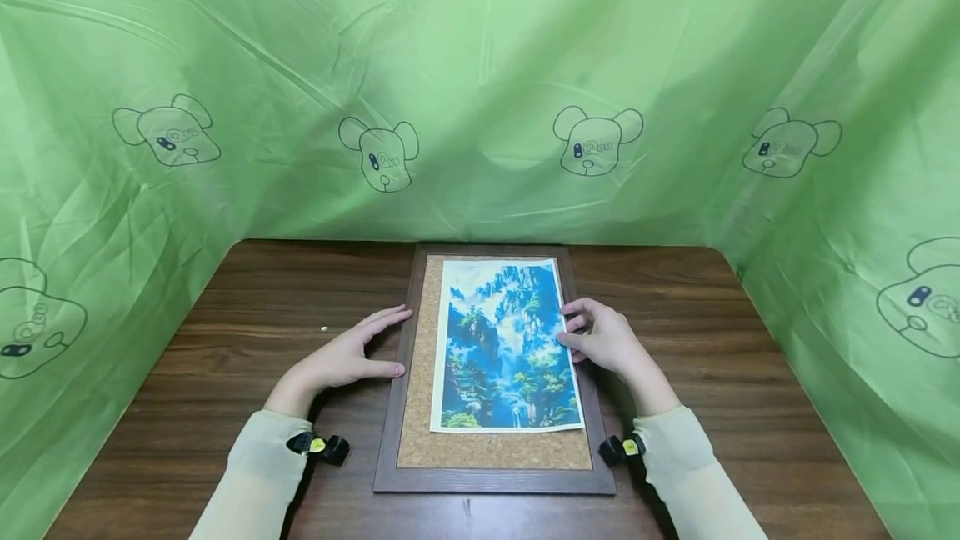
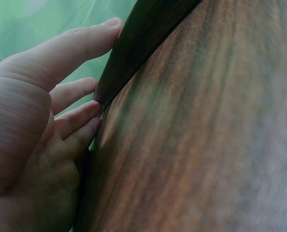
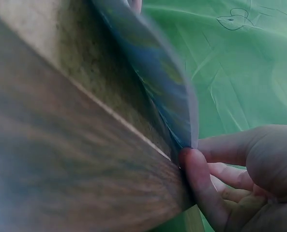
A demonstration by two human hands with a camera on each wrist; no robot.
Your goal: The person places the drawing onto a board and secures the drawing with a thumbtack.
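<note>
Left hand (image 1: 341, 361): grip apart, thumb spread well away from the fingers, clasping nothing. Tips rest against the left outer side of a dark brown, wood-grained rectangular frame (image 1: 491, 482) backed with speckled tan cork (image 1: 495, 450). Presumably there to keep the frame from sliding.

Right hand (image 1: 607, 338): grip clamped, thumb and finger pinching the right edge of a rectangular, white-bordered printed paper sheet (image 1: 510, 348). Holding only the rim probably spares the picture and allows fine shifts. Frame lies flat on the dark brown, wood-grained tabletop (image 1: 750, 373), long sides running away from the person; likely handy for reaching both sides at once.

Sheet: over the cork, nearer the frame's right bar; bare cork shows at left and along the near end. Right wrist view: pinched edge raised, paper bowed, a gap beneath. Seems thin and flexible. Print: blue misty cliffs, white cloud, yellow-green foliage, a waterfall low down.
</note>
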